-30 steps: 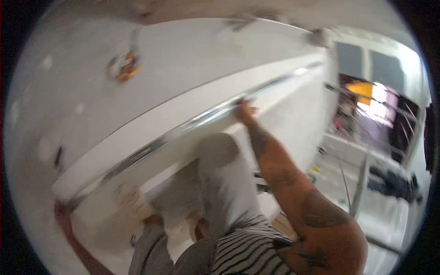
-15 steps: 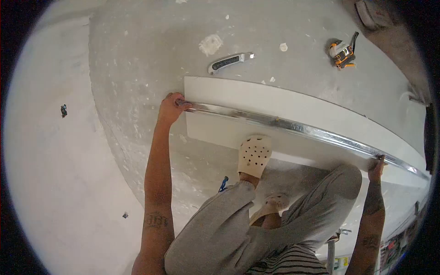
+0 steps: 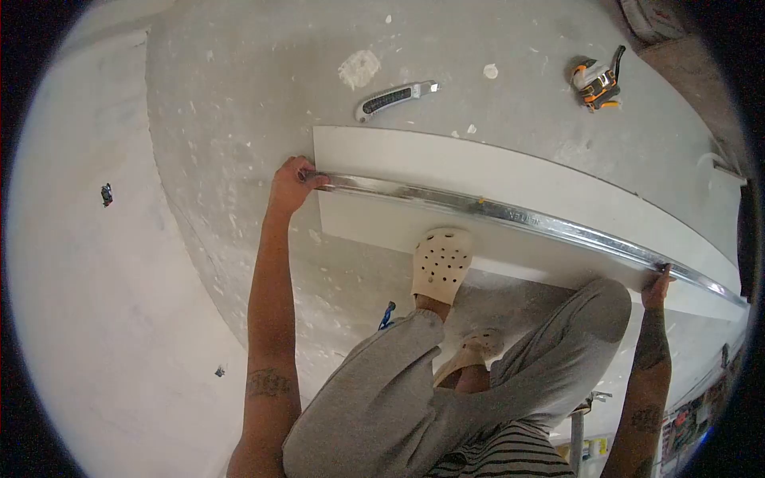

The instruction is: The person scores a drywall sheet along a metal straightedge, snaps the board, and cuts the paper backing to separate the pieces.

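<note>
Well, at far left a pale wall (image 3: pixel 76 319) rises, with a small dark fitting (image 3: pixel 107 194) on it and a second, smaller dark bit (image 3: pixel 220 371) lower down. Next comes the left hand (image 3: pixel 292 186), its fingers curled around the end of a shiny metal strip (image 3: pixel 542 223), with the thumb pressed along it, right at the short edge of a long white board (image 3: pixel 382 148). That strip lies lengthwise over the board, which rests on the grey, speckled floor (image 3: pixel 239 103). Just beyond the board sits a utility knife (image 3: pixel 394 99), some blade showing, while a little blue object (image 3: pixel 387 315) lies on the near side. A cream clog (image 3: pixel 441 261) full of holes overlaps the board's near edge, between the two hands; the other clog (image 3: pixel 481 344) is farther back, beside a bent knee in grey trousers (image 3: pixel 550 358). Over to the right, a black-and-orange tape measure (image 3: pixel 596 84) sits well beyond the board. Last, the right hand (image 3: pixel 657 287) pinches the strip toward its far end; I can't make out every finger.
</note>
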Tool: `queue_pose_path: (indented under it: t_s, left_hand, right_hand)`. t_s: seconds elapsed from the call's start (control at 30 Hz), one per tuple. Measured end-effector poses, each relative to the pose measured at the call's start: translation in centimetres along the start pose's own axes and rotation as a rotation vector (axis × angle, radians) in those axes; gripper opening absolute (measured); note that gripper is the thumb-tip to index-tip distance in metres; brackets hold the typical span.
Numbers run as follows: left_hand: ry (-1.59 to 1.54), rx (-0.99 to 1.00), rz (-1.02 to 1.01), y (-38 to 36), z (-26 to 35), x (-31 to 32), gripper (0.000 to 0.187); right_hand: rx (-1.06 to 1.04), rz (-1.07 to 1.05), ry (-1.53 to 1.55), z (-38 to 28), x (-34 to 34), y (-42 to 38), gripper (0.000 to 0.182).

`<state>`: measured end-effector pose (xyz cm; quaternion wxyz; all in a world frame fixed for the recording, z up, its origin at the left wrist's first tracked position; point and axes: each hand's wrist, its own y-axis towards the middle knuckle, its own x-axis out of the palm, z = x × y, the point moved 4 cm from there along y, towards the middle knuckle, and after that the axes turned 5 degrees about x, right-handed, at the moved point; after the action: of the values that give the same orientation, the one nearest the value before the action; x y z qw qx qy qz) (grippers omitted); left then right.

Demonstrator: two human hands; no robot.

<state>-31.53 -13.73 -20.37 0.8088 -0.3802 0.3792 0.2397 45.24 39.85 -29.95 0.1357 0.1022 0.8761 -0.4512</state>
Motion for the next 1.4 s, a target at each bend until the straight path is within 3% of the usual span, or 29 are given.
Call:
queue_pose_path:
  t_s: [0.17,0.33,0.43,0.53,0.67,0.87,0.9,0.97,1.03,1.13,1.23,1.4]
  left_hand:
    - [-0.041,-0.008,0.015,0.1,0.0,-0.1,0.035]
    - [-0.044,-0.025,-0.057,0.7,-1.5,0.3,0.029]
    - [-0.016,-0.041,-0.076,0.9,-1.4,0.2,0.029]
    - [-0.074,-0.108,-0.094,1.0,-1.7,0.3,0.034]
    - [-0.088,-0.09,-0.092,1.1,-1.5,0.2,0.033]
    - [-0.09,-0.113,-0.104,1.1,-1.7,0.3,0.033]
    - [-0.099,-0.104,-0.096,1.1,-1.7,0.3,0.033]
    - [-0.108,-0.095,-0.09,1.1,-1.6,0.3,0.033]
    - [-0.024,-0.082,-0.084,1.2,-1.0,0.2,0.033]
    - [0.046,-0.049,-0.079,1.1,0.2,-0.1,0.034]
    - [0.074,-0.031,-0.087,1.1,0.8,-0.3,0.034]
    - [-0.012,-0.032,-0.063,0.9,0.2,-0.1,0.032]
  right_hand:
    - [-0.056,0.057,0.028,-0.8,1.8,-2.7,0.039]
    - [0.054,-0.243,-0.108,0.2,-1.4,1.6,0.04]
    - [-0.015,-0.079,-0.032,0.2,-1.6,2.0,0.041]
    - [0.034,-0.201,-0.109,0.4,-2.1,2.3,0.05]
    - [0.03,-0.142,-0.093,0.2,-2.3,2.3,0.049]
    - [0.046,-0.422,-0.053,1.4,-4.8,5.8,0.039]
    - [-0.279,-0.352,-0.284,1.4,-5.4,6.4,0.04]
    - [-0.602,-0.269,-0.512,1.3,-6.7,7.9,0.041]
    - [-0.182,-0.21,-0.187,1.1,-4.4,5.2,0.041]
    - [0.041,-0.137,-0.044,0.2,-2.6,2.7,0.043]
    - [0.074,-0.37,-0.139,0.5,-3.8,4.5,0.046]
    - [-0.004,-0.231,-0.107,0.2,-1.8,2.0,0.053]
